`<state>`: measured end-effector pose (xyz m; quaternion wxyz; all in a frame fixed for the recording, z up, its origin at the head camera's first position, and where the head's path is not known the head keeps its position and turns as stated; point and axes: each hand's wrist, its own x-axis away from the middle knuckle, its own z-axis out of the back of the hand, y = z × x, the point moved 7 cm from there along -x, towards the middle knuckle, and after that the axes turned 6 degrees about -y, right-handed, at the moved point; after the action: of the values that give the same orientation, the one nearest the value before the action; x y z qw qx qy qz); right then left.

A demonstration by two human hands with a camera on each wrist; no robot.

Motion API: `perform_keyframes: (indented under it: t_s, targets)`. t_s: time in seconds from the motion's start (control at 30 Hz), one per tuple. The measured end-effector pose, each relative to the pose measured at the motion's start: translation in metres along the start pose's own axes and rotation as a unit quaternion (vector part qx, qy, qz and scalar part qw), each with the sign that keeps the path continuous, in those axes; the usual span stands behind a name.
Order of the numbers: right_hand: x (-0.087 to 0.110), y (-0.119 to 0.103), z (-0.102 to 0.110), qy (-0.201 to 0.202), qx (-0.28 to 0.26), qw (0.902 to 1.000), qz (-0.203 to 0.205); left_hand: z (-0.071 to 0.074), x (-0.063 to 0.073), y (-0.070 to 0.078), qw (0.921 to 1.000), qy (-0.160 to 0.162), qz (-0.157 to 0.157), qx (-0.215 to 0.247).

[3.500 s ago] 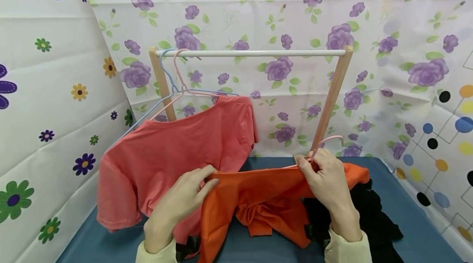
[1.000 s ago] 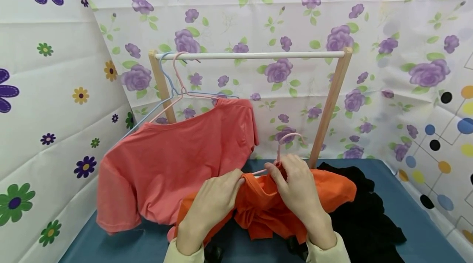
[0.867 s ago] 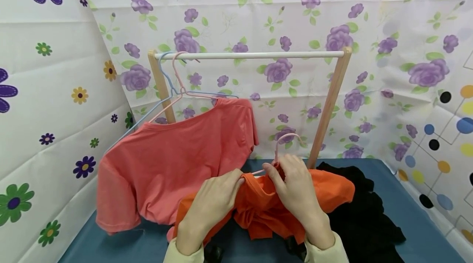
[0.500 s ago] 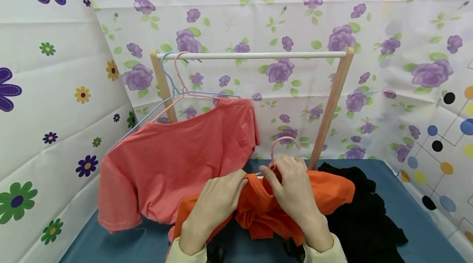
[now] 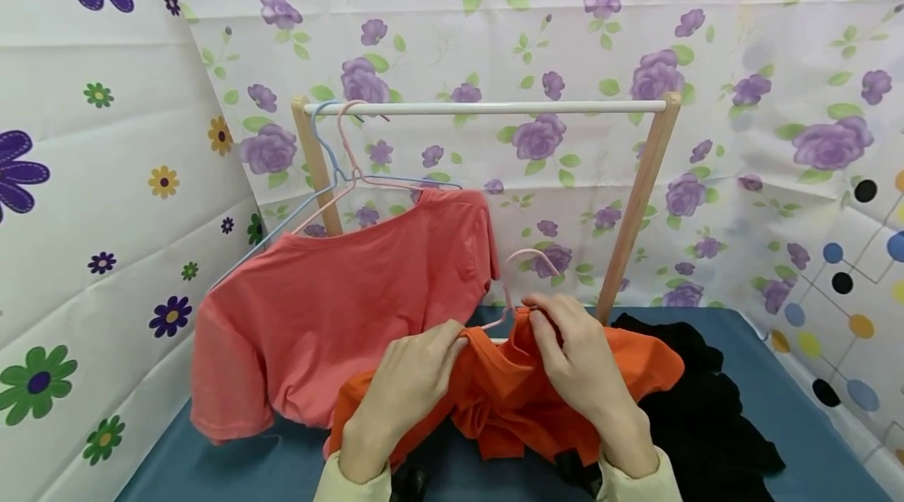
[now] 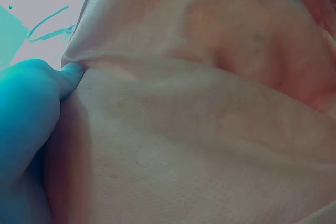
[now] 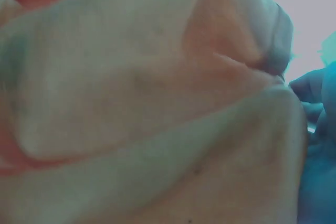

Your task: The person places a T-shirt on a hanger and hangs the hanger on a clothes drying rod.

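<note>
An orange shirt [image 5: 494, 400] is held up between both hands in the head view, its neckline around a pink hanger [image 5: 508, 286] whose hook sticks up bare. The left hand [image 5: 413, 376] pinches the shirt's neckline on the left side; the left wrist view shows its thumb [image 6: 71, 77] against the cloth. The right hand [image 5: 582, 353] pinches the cloth on the right of the hook, and in the right wrist view its fingers [image 7: 312, 87] meet the fabric's edge. Most of the hanger's bar lies hidden inside the shirt.
A rack with a white rail [image 5: 487, 107] and wooden posts stands behind. At its left end a coral shirt [image 5: 346, 282] hangs on a pink hanger, beside a blue hanger [image 5: 328, 149]. Crumpled black clothing [image 5: 713, 416] lies on the blue tabletop [image 5: 233, 463] at right.
Both hands came closer together and gathered the orange shirt's neckline around the hanger. In the last half second the right hand moved slightly right, off the hook's base, which now shows.
</note>
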<state>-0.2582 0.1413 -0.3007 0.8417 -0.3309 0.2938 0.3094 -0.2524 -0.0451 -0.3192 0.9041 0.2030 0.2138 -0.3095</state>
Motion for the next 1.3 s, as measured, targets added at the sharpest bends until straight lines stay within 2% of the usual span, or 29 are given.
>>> perform_keyframes:
  t_s: [0.33,0.47,0.67,0.8,0.97,1.3]
  targets:
    - [0.004,0.013,0.007,-0.028,0.005,0.9996,0.008,0.003,0.001,-0.004,0.9999,0.008,0.011,0.010]
    - [0.005,0.014,0.008,-0.023,0.014,0.9996,0.005,0.006,0.002,-0.008,0.9996,0.011,0.014,0.021]
    - [0.003,0.015,0.011,-0.009,0.031,0.9995,0.008,0.014,0.004,-0.019,0.9987,0.024,0.037,0.026]
    - [0.003,0.016,0.011,-0.015,0.035,0.9993,0.005,0.018,0.007,-0.025,0.9980,0.026,0.049,0.028]
    - [0.005,0.019,0.015,-0.026,0.034,0.9991,0.006,0.022,0.009,-0.029,0.9978,0.031,0.048,0.034]
    - [0.009,0.026,0.024,-0.047,0.049,0.9977,-0.004,0.031,0.014,-0.037,0.9968,0.062,0.050,0.005]
